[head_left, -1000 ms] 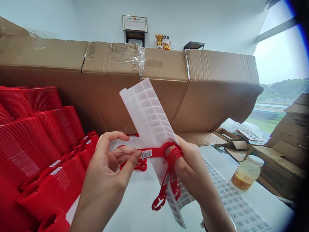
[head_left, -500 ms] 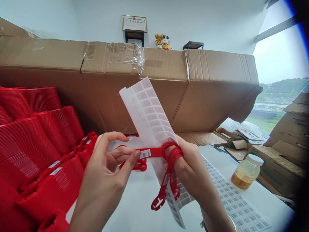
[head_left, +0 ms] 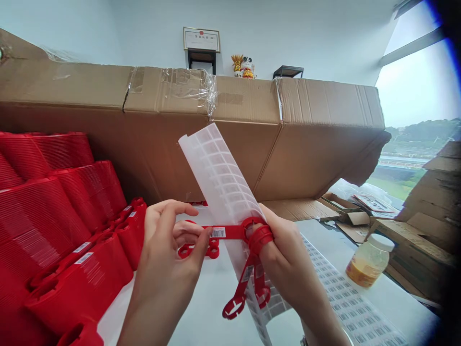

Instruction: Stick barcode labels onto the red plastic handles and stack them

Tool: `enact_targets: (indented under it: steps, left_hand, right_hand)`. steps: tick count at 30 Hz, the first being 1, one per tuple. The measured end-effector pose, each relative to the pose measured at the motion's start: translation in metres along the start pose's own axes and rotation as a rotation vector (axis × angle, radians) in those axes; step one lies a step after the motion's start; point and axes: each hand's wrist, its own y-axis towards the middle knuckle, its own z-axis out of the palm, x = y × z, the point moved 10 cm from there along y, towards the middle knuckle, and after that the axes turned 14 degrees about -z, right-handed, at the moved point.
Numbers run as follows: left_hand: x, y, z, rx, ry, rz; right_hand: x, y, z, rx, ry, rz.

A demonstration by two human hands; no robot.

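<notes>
Red strap [head_left: 232,232] sits dead center, barcode sticker [head_left: 218,232] stuck on it. Left hand [head_left: 163,254] pinches the strap narrow, thumb on the front and fingers behind, probably to press that sticker down flat. Right hand [head_left: 284,254] has its fingers curled tight around the strap's loop, which also seems to pin a see-through backing sheet [head_left: 216,168] upright, so it's right there for the next peel. Farther out: stacked red baskets [head_left: 36,221] at 9 o'clock, a barcode label sheet [head_left: 345,298] and a jar [head_left: 368,262] around 4 o'clock, big cartons [head_left: 317,144] at 12.
</notes>
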Motion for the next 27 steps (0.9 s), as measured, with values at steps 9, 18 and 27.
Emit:
enact_targets:
  steps: [9,18,27]
  left_hand:
    - [0.002,0.006,0.006,-0.285,0.421,0.201]
    - [0.008,0.002,0.03,-0.116,0.343,0.062]
    - [0.006,0.0,0.021,0.038,0.121,-0.014]
  right_hand:
    - [-0.001,0.0,-0.015,-0.129,-0.074,-0.04]
    - [0.01,-0.004,-0.015,-0.269,0.016,-0.083]
    - [-0.004,-0.004,-0.018,-0.266,0.168,-0.029]
